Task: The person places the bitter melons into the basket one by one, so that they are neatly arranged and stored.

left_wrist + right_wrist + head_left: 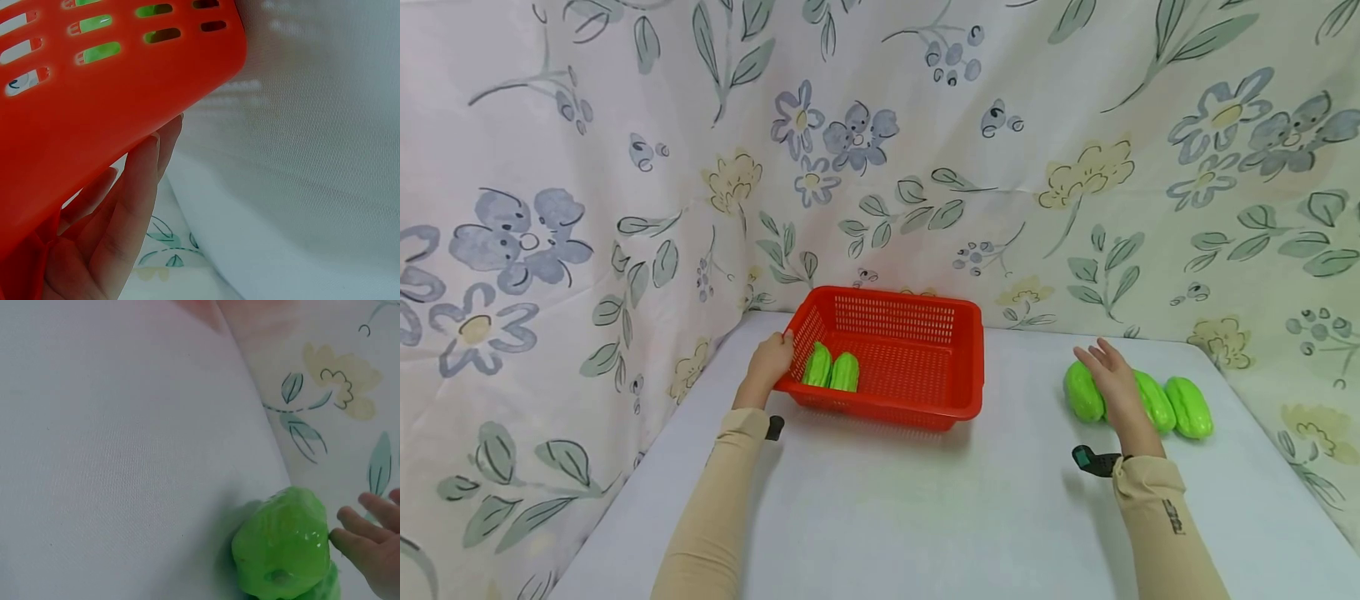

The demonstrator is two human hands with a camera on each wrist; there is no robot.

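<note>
A red plastic basket (891, 408) with slotted walls stands at the back of the table, left of centre. My left hand (770, 360) grips its left rim; in the left wrist view the fingers (139, 181) reach up under the rim. Two bright green, ridged gourds (844, 372) lie side by side at the basket's left end. On the right, more such gourds (1187, 408) lie in a row, partly hidden behind my right hand (1116, 387). That hand has relaxed, spread fingers, and in the right wrist view a fingertip is right at the side of one gourd (281, 544).
A white table (925, 517) spans the foreground. Floral cloth (880, 167) hangs behind it and along the left side, close behind the basket. Each wrist wears a dark strap with a small device (1093, 460) under it.
</note>
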